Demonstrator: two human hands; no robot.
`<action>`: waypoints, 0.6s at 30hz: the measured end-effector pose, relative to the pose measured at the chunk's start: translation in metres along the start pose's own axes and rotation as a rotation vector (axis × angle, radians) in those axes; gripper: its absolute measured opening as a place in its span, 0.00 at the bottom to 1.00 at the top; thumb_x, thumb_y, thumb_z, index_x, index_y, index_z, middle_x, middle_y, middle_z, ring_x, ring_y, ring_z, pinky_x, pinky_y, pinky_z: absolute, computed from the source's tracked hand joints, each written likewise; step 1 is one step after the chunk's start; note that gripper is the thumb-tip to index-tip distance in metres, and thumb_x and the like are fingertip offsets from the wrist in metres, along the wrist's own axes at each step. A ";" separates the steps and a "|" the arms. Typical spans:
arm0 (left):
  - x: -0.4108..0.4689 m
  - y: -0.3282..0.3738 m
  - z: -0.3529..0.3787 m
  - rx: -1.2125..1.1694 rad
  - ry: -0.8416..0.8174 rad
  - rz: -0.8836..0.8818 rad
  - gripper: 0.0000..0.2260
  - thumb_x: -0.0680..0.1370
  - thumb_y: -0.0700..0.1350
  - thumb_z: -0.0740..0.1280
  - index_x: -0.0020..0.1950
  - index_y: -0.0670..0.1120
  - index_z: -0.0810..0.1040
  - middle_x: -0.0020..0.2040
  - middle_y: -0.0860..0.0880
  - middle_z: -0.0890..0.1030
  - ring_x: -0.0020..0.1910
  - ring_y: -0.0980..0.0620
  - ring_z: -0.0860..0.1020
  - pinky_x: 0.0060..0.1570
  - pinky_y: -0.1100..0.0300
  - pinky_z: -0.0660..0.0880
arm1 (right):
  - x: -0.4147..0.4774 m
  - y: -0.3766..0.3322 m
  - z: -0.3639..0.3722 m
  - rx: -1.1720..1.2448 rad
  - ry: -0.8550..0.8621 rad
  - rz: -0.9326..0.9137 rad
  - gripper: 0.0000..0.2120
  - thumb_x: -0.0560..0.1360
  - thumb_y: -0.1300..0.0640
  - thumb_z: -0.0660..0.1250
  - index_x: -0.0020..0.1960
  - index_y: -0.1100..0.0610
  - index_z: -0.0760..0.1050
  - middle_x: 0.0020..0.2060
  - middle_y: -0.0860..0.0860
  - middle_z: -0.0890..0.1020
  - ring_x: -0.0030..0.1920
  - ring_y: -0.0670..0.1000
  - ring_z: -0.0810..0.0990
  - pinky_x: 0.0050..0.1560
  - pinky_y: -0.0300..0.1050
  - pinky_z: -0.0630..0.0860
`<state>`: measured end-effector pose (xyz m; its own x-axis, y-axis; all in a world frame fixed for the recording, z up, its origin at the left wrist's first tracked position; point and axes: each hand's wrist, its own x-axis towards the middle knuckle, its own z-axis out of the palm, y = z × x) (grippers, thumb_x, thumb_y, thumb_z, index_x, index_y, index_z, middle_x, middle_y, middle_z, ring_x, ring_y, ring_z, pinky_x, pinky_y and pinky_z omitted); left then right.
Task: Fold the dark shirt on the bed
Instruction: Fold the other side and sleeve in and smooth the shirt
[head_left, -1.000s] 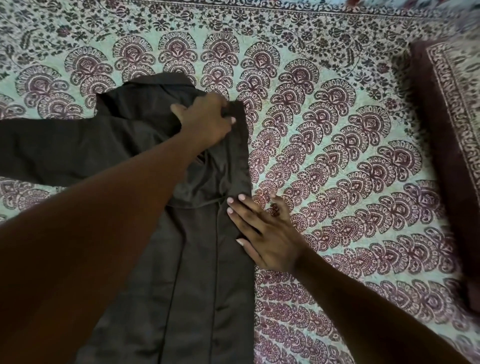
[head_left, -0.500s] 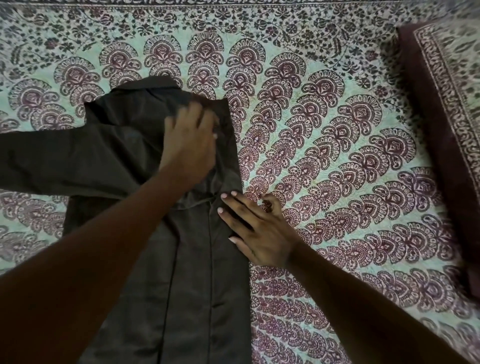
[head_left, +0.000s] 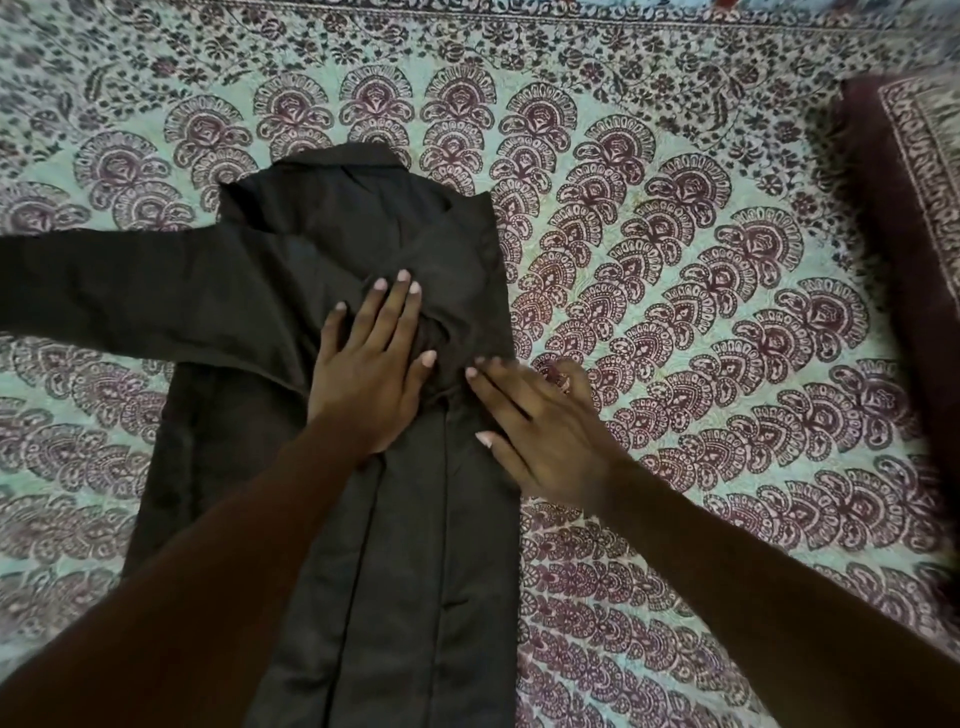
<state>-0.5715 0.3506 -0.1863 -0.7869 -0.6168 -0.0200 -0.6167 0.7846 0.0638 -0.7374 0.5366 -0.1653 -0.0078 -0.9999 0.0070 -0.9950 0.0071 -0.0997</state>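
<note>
The dark shirt (head_left: 405, 561) lies flat on the patterned bedspread (head_left: 675, 291), collar at the far end. Its right side is folded inward, giving a straight right edge. One sleeve stretches out to the left edge of the view. My left hand (head_left: 369, 374) presses flat on the chest of the shirt, fingers straight and spread. My right hand (head_left: 540, 436) lies flat on the shirt's folded right edge, fingertips on the cloth and palm partly on the bedspread. Both forearms cover parts of the lower shirt.
A dark maroon pillow (head_left: 904, 249) with a patterned cover lies at the right edge of the bed. Bare bedspread stretches between the shirt and the pillow, and beyond the collar.
My left hand has slid from the shirt's upper right shoulder down toward me onto the chest, now lying flat. My right hand has stayed at the folded right edge.
</note>
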 end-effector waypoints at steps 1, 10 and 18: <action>0.000 -0.001 0.000 0.002 0.003 -0.001 0.31 0.85 0.58 0.49 0.86 0.46 0.51 0.86 0.49 0.52 0.85 0.48 0.53 0.79 0.40 0.55 | 0.011 0.007 -0.001 -0.016 -0.024 -0.034 0.29 0.86 0.43 0.52 0.81 0.58 0.64 0.80 0.54 0.67 0.80 0.53 0.66 0.72 0.63 0.61; 0.001 -0.004 0.002 0.016 0.026 0.002 0.32 0.85 0.59 0.50 0.86 0.46 0.50 0.86 0.49 0.50 0.85 0.49 0.51 0.79 0.40 0.54 | 0.151 0.098 -0.007 -0.046 -0.224 0.014 0.37 0.82 0.31 0.42 0.85 0.48 0.46 0.85 0.46 0.49 0.84 0.50 0.50 0.77 0.73 0.49; 0.000 -0.003 0.001 -0.001 0.033 -0.010 0.32 0.85 0.59 0.50 0.86 0.47 0.50 0.86 0.50 0.49 0.85 0.51 0.51 0.79 0.42 0.54 | 0.117 0.056 -0.009 -0.039 -0.039 0.140 0.35 0.85 0.36 0.46 0.85 0.56 0.52 0.85 0.51 0.50 0.85 0.53 0.49 0.80 0.65 0.52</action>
<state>-0.5697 0.3479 -0.1880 -0.7794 -0.6264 0.0122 -0.6246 0.7783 0.0644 -0.7944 0.4200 -0.1615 -0.1436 -0.9887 -0.0431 -0.9876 0.1460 -0.0583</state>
